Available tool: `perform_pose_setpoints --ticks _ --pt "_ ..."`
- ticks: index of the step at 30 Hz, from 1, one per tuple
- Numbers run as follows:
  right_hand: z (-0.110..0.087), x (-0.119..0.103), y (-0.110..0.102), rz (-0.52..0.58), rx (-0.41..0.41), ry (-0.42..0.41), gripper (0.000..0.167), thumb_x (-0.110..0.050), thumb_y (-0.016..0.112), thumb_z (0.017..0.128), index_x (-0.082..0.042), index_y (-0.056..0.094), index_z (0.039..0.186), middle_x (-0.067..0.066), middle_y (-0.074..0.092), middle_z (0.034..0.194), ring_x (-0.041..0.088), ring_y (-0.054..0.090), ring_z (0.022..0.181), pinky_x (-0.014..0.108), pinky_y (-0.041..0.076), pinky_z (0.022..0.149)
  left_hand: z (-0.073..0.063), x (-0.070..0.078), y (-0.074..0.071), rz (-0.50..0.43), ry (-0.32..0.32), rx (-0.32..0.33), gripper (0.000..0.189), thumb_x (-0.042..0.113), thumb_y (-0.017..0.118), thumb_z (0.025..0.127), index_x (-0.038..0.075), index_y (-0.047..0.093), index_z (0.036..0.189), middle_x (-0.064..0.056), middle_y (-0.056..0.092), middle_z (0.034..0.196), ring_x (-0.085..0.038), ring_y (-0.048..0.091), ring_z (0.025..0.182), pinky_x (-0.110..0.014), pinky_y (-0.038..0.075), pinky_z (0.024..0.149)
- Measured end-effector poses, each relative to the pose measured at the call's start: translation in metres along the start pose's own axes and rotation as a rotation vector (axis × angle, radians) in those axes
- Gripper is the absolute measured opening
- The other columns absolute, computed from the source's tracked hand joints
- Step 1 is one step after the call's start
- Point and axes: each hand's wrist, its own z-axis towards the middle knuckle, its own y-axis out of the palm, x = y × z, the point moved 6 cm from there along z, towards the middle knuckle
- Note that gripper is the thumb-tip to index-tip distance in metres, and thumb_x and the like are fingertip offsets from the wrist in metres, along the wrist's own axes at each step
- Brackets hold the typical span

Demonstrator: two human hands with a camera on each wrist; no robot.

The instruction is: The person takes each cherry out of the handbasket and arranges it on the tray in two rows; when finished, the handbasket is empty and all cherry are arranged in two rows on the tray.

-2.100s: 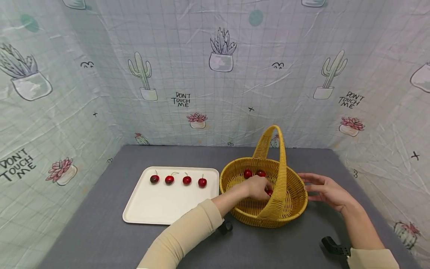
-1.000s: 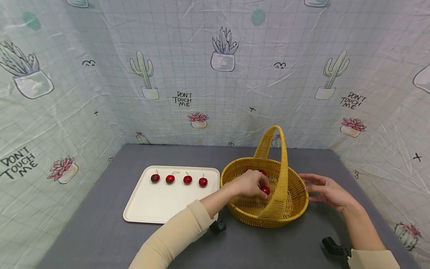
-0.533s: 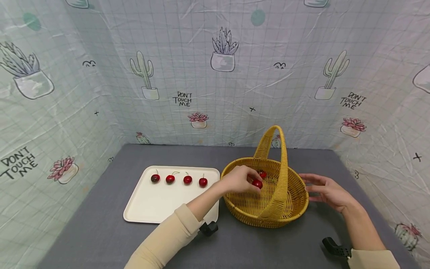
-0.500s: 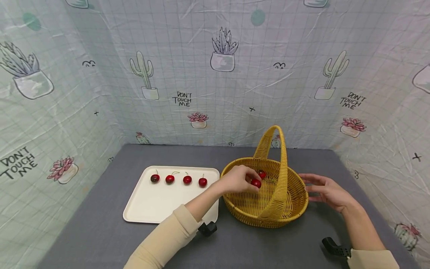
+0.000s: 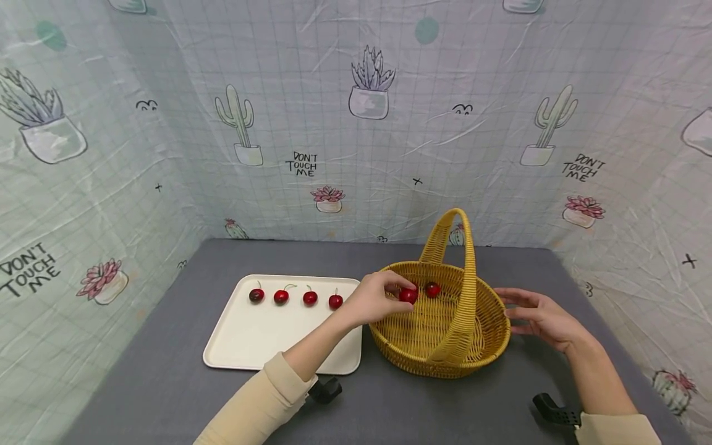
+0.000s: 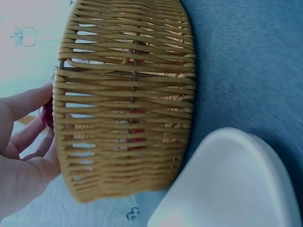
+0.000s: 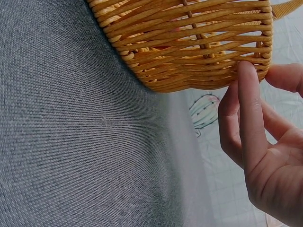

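My left hand [image 5: 374,300] pinches a dark red cherry [image 5: 408,295] between thumb and fingers, over the left side of the yellow wicker basket [image 5: 439,364]. In the left wrist view, that cherry [image 6: 47,112] shows beside the basket's rim, partly covered by the fingers. Another cherry [image 5: 432,289] lies inside the basket near its back. My right hand [image 5: 547,318] rests its extended fingertips against the basket's right outer side. The right wrist view has one finger [image 7: 251,104] on the weave just below the rim.
A white rectangular tray [image 5: 261,346] lies left of the basket, with several stemmed cherries in a row along its far side. The basket's tall handle [image 5: 469,272] arches over it. A grey cloth [image 5: 167,358] covers the table; printed curtains [image 5: 278,111] surround it.
My left hand has lifted a cherry from the middle of the basket and moved left with it toward the basket's left rim. The right hand has stayed at the basket's right side.
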Motion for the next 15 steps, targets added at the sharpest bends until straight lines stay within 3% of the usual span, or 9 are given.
perform_pose_setpoints --ticks 8,15 --pt "0.001 0.001 0.0 0.001 -0.006 -0.003 0.049 -0.008 0.055 0.107 -0.001 0.042 0.154 -0.01 0.055 0.133 0.01 0.064 0.113 0.042 0.058 0.087 -0.021 -0.005 -0.016 -0.101 0.0 0.044 0.033 0.015 0.083 0.089 0.01 0.075 0.12 0.004 0.066 0.111 -0.013 0.066 0.099 -0.028 0.056 0.081" --pt "0.001 0.001 -0.001 -0.003 0.001 0.004 0.049 -0.009 0.056 0.106 -0.004 0.045 0.153 -0.011 0.055 0.132 0.009 0.064 0.113 0.042 0.057 0.087 -0.032 -0.005 -0.024 -0.147 0.013 0.072 0.032 0.01 0.083 0.088 0.008 0.074 0.118 0.0 0.067 0.108 -0.015 0.067 0.1 -0.027 0.056 0.085"
